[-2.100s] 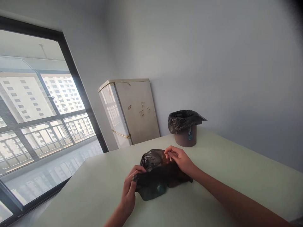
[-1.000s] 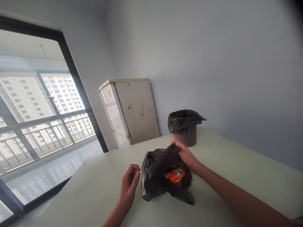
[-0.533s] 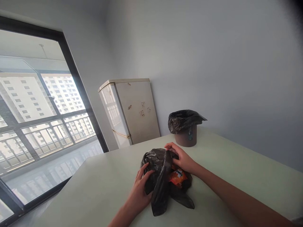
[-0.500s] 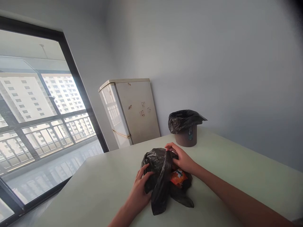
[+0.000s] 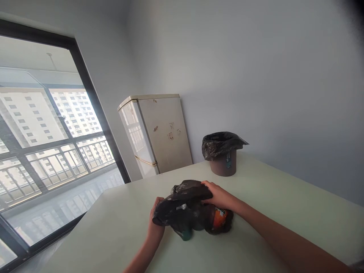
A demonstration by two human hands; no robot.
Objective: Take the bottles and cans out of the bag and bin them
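A black plastic garbage bag (image 5: 187, 195) lies bulging on the table, its mouth spread between my hands. My left hand (image 5: 156, 222) grips the bag's left edge, with most of its fingers hidden behind the plastic. At the right edge, my right hand (image 5: 218, 195) pinches the film between thumb and fingers. An orange label (image 5: 220, 218) with white letters shows at the bag's lower right, on what looks like a dark bottle. Something green (image 5: 186, 235) shows through the film at the bag's near side. A small whitish piece (image 5: 181, 207) is visible near the mouth.
Behind the bag, a brown bin (image 5: 223, 167) lined with a black bag stands on the pale green table (image 5: 273, 212). A worn white fridge (image 5: 167, 132) is beyond the far edge. A dark-framed glass door (image 5: 88, 83) is at the left.
My left hand has moved left and up, drawing the bag's edge outward, so the mouth is wider. The hanging black flaps have been lifted, and the green item now shows.
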